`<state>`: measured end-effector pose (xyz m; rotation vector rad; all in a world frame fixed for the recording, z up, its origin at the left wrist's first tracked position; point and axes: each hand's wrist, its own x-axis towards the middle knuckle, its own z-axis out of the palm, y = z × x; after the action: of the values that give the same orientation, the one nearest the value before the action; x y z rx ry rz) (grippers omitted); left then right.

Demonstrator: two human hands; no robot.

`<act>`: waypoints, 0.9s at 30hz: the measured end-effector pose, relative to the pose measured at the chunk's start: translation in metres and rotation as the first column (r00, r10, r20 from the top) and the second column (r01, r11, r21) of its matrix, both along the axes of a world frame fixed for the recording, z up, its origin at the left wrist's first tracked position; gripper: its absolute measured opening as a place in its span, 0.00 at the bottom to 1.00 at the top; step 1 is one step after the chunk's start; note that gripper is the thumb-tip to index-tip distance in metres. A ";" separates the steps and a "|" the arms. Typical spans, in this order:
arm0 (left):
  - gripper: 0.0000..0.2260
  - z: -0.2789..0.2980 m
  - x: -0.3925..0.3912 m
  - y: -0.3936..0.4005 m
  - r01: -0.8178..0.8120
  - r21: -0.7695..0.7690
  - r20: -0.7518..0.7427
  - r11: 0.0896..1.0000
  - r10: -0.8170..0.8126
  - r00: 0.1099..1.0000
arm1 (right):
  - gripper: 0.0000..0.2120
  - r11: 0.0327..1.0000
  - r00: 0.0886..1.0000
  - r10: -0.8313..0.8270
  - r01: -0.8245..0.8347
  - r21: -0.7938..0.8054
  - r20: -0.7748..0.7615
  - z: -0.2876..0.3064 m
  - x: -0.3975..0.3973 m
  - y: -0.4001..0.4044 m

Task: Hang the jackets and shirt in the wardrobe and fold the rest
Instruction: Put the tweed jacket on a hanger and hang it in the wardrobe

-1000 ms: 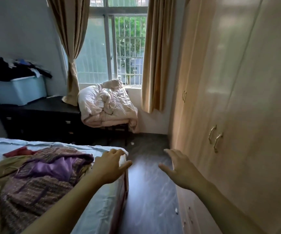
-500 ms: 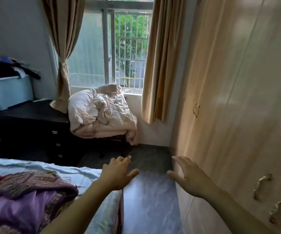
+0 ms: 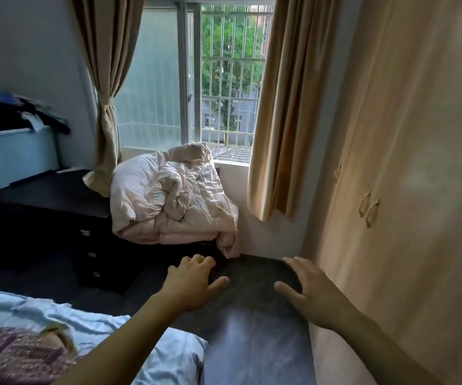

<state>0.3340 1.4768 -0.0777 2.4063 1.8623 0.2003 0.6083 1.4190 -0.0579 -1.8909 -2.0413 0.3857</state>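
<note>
Swinging away from bed clothes [image 3: 15, 354] toward wardrobe [image 3: 418, 190] (doors closed), left hand [image 3: 193, 284] and right hand [image 3: 311, 295] hanging loose-fingered, holding nothing, heading to open it.

A home bedroom: a bed [image 3: 140, 354] with pale blue sheet, a tall wardrobe [image 3: 418, 190], a curtained, barred window [image 3: 224, 79], a crumpled duvet [image 3: 171, 195] beside a dark dresser [image 3: 43, 207]

Wardrobe [image 3: 418, 190] right, bed [image 3: 140, 343] left, window [image 3: 196, 79] ahead.

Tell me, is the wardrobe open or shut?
Shut: the wardrobe doors lie flush, the handles side by side, nothing inside showing.
</note>
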 end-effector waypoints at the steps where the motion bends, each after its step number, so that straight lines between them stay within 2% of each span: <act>1: 0.30 -0.002 0.005 0.017 -0.017 -0.008 -0.008 1.000 0.017 1.000 | 0.34 1.000 1.000 0.015 -0.015 0.004 -0.009 -0.004 0.005 0.023; 5: 0.30 -0.006 0.025 0.084 -0.111 -0.019 -0.011 0.994 0.110 0.994 | 0.34 0.997 0.997 0.076 -0.075 0.035 -0.024 -0.011 0.025 0.114; 11: 0.30 -0.002 0.043 0.173 -0.225 -0.028 -0.008 0.974 0.225 0.974 | 0.35 0.983 0.983 0.185 -0.185 0.000 -0.009 -0.001 0.043 0.235; 21: 0.30 -0.019 0.015 0.314 -0.361 -0.048 0.029 0.931 0.362 0.932 | 0.35 0.935 0.935 0.356 -0.356 -0.007 0.006 -0.005 0.011 0.401; 27: 0.26 -0.040 -0.019 0.397 -0.406 -0.049 0.189 0.912 0.408 0.893 | 0.34 0.914 0.914 0.404 -0.401 -0.066 0.037 -0.003 -0.030 0.500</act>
<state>0.3154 1.8742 -0.1179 1.8765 2.2369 0.4402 0.5787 1.9195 -0.0606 -1.5094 -2.4805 0.5042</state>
